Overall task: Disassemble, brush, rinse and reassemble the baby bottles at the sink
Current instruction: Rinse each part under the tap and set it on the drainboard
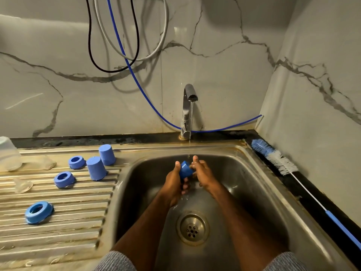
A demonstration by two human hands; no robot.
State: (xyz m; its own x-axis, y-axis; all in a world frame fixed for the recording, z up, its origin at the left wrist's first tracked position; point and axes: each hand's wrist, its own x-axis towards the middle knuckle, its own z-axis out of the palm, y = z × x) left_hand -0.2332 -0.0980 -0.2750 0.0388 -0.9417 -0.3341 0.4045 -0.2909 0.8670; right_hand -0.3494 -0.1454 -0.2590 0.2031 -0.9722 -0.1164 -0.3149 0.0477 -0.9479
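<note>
Over the steel sink (244, 192), my left hand (173, 182) grips a blue bottle cap (185, 169) under the thin stream from the tap (188, 106). My right hand (203, 173) touches the cap's right side, thumb raised. On the ridged draining board (58, 222) stand two more blue caps (96, 168) (107, 154), mouths down. Three blue screw rings (77, 162) (64, 179) (38, 212) lie around them. A clear teat (22, 185) lies at the left, another (47, 163) further back. A clear bottle (8, 153) sits at the far left edge.
A blue and white bottle brush (277, 159) lies on the dark counter strip to the right of the sink, its long handle (332, 218) running toward me. The drain (192, 228) is uncovered. Cables and a blue hose (140, 89) hang on the marble wall.
</note>
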